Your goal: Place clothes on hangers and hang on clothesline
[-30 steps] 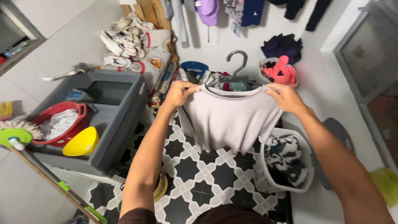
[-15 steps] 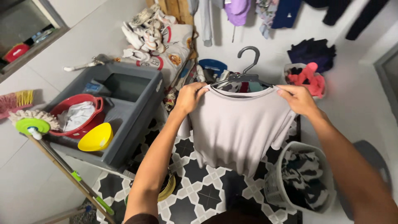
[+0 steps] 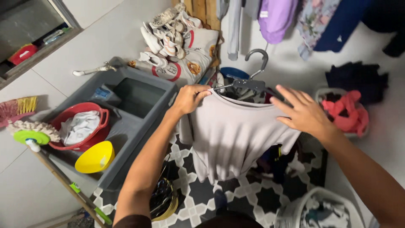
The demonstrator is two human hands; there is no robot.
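White tiled walls close in a small laundry corner with a black-and-white patterned tile floor (image 3: 249, 198). At its centre hangs a pale grey T-shirt (image 3: 236, 135) on a dark plastic hanger with a grey hook (image 3: 253, 71), held up in the air between both hands. The left hand (image 3: 190, 98) is closed on the shirt's left shoulder, fingers curled over the fabric and the hanger's end. The right hand (image 3: 301, 112) lies spread on the right shoulder, fingers apart and pressing flat; whether the thumb pinches the cloth underneath is hidden. The hanger's right arm is covered by that hand and the shirt.

To the left stands a grey plastic utility sink (image 3: 135, 105) holding a red basin with white cloth (image 3: 82, 128) and a yellow plastic bowl (image 3: 95, 157). A mop with a green disc and wooden handle (image 3: 46, 154) leans in front, its lower end cut off. White sneakers (image 3: 164, 31) pile on printed sacks behind the sink. Hanging clothes along the top, among them a purple garment (image 3: 276, 17), are cropped by the frame. A white laundry basket (image 3: 325, 211) at the bottom right is only partly visible, and a basket with pink cloth (image 3: 348, 114) sits behind the right wrist.
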